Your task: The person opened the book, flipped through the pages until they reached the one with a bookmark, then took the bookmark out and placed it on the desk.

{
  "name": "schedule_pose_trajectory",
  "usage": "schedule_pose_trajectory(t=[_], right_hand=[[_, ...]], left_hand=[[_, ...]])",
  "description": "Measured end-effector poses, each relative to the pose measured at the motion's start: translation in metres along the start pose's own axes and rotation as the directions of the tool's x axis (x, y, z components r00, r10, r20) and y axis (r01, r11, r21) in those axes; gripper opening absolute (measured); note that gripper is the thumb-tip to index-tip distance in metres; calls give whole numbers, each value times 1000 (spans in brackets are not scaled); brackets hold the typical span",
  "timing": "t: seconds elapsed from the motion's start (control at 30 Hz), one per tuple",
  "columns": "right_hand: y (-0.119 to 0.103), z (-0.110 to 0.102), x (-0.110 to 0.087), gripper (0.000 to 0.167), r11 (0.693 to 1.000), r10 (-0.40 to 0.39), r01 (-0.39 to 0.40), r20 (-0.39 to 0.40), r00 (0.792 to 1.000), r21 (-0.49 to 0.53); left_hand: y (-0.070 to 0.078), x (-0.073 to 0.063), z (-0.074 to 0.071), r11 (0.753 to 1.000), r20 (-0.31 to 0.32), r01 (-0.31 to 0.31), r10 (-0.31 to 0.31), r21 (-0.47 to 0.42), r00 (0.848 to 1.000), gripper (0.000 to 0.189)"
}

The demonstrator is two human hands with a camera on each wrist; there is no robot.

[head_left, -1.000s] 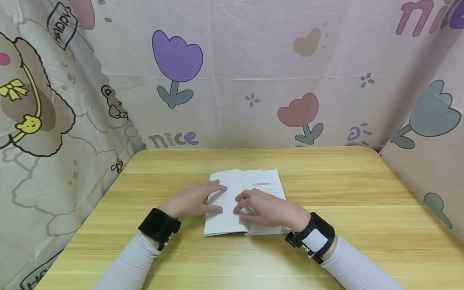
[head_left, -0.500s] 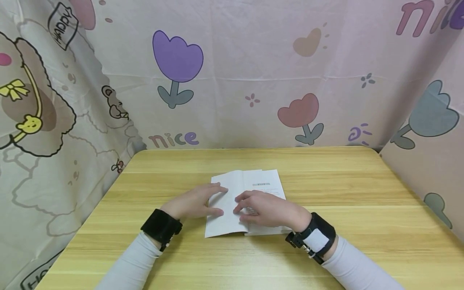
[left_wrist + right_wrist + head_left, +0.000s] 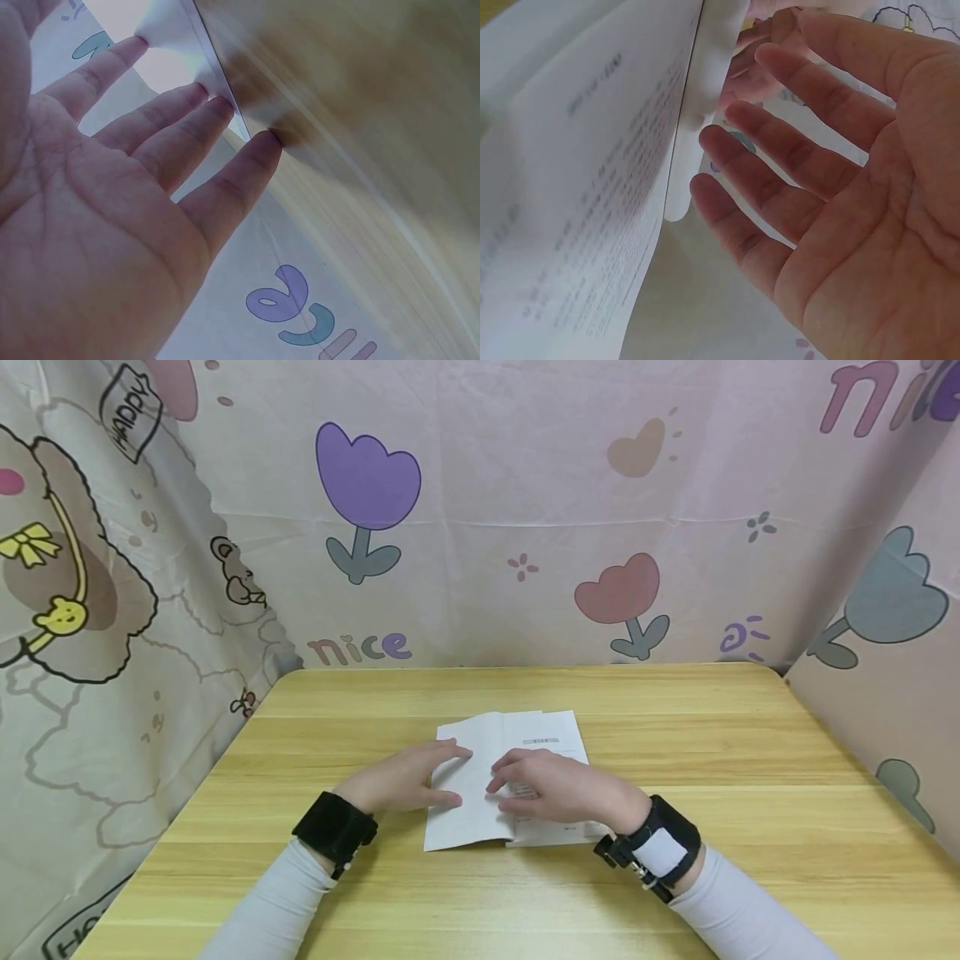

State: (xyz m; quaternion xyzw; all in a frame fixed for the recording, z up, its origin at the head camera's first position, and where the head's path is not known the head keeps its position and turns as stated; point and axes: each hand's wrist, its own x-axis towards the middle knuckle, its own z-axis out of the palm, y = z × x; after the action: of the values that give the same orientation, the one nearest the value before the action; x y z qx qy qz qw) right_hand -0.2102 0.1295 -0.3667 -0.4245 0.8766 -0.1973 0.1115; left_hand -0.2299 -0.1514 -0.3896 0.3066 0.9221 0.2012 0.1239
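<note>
A white book [image 3: 467, 825] lies open on the wooden table, its left page blank and its right page printed. My left hand [image 3: 405, 777] is on the left page, fingers spread and fairly straight, with the thumb across the paper. In the left wrist view, fingertips [image 3: 220, 107] meet the paper near its edge, and one reaches past it. Close over the fold and the printed page is my right hand [image 3: 562, 787], fingers loosely bent. The right wrist view shows its fingers [image 3: 765, 191] relaxed, with nothing between them, beside the printed page [image 3: 592, 195]. Part of the print is hidden under this hand.
The light wooden table [image 3: 675, 735] extends around the book on all sides. Patterned cloth [image 3: 480, 510] with flowers and lettering hangs behind the table and at both sides. Each wrist wears a black strap [image 3: 333, 827] with a camera.
My right hand has shifted slightly right and lifted a little off the fold. My left hand moved slightly right and down with the left page's edge, then stayed.
</note>
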Motion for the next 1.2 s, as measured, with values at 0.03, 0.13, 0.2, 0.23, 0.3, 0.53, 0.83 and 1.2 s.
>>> schedule_pose_trajectory(t=[0.03,0.13,0.2,0.23,0.3,0.53,0.83,1.2], right_hand=[[1,-1,-1,26,1000,-3,3,-3,1000,-6],[4,-5,-3,29,1000,18,-18,-10,1000,-25],[6,-8,-5,33,998,46,-46,-16,999,-39],[7,-10,-6,35,996,72,-73,-19,997,-43],[10,-14,-9,40,990,131,-132,-27,991,-53],[20,-31,-21,48,950,292,-294,-33,956,-101],[37,-43,-32,48,909,404,-404,-18,914,-97],[49,-45,-36,23,862,504,-500,32,863,-86]], left_hand=[[0,0,0,1000,0,-1,1,1,1000,70],[0,0,0,1000,0,0,0,0,1000,70],[0,-1,0,1000,2,3,-3,-1,1000,70],[0,0,0,1000,2,4,-4,0,1000,70],[1,0,0,1000,3,7,-7,1,1000,70],[0,0,0,1000,10,20,-20,10,1000,70],[-1,2,2,1000,8,31,-31,6,999,70],[0,1,1,998,19,69,-69,-12,997,70]])
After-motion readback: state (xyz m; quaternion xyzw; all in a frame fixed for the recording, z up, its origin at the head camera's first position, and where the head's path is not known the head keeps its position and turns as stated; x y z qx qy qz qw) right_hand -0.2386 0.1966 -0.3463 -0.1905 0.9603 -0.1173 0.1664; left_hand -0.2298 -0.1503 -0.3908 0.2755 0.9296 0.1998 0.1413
